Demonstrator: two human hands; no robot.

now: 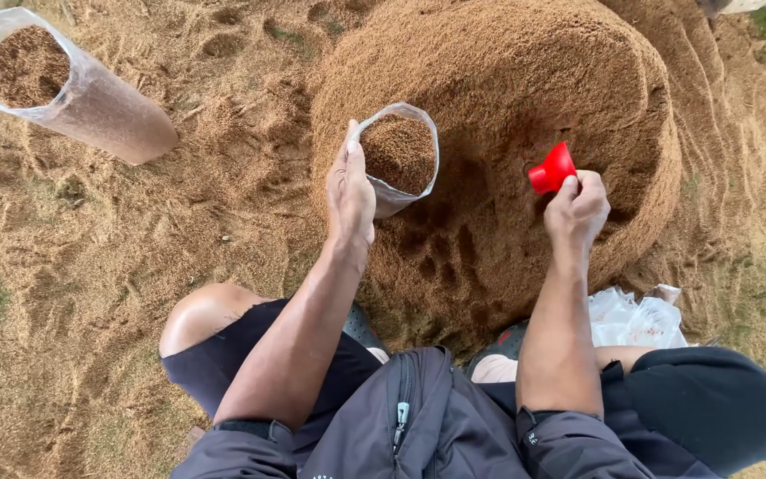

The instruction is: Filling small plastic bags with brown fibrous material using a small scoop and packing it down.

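My left hand [350, 191] grips the rim of a clear bag [398, 158] full of brown sawdust, standing against the sawdust mound [525, 80]. My right hand [576, 208] is closed around a red scoop [551, 168]. A second filled bag [64, 84] lies well apart on the left.

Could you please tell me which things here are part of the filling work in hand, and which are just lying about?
In use:
- left hand holding open a clear bag, partly filled
- right hand gripping a red scoop
- sawdust heap

Lying about:
- filled bag, upper left
- crumpled empty bags by the right knee
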